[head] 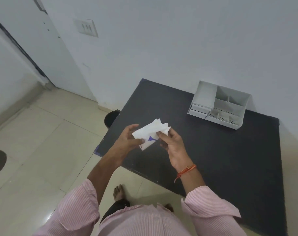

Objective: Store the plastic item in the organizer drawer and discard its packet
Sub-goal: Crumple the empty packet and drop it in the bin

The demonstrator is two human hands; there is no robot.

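Note:
A white paper packet (149,133) with a blue mark is held in both hands above the near left part of the black table (221,150). My left hand (129,138) pinches its lower left end. My right hand (172,142) grips its torn, flared upper right end. The plastic item cannot be made out; whether it is inside the packet I cannot tell. The white organizer (219,104) stands at the table's far right by the wall, with open compartments on top and small drawers (198,109) on its left front, which look shut.
A dark round bin (110,119) sits on the tiled floor just beyond the table's left edge. A white door (25,40) and a switch plate (87,28) are on the wall to the left. My bare foot (118,192) is near the table's front edge.

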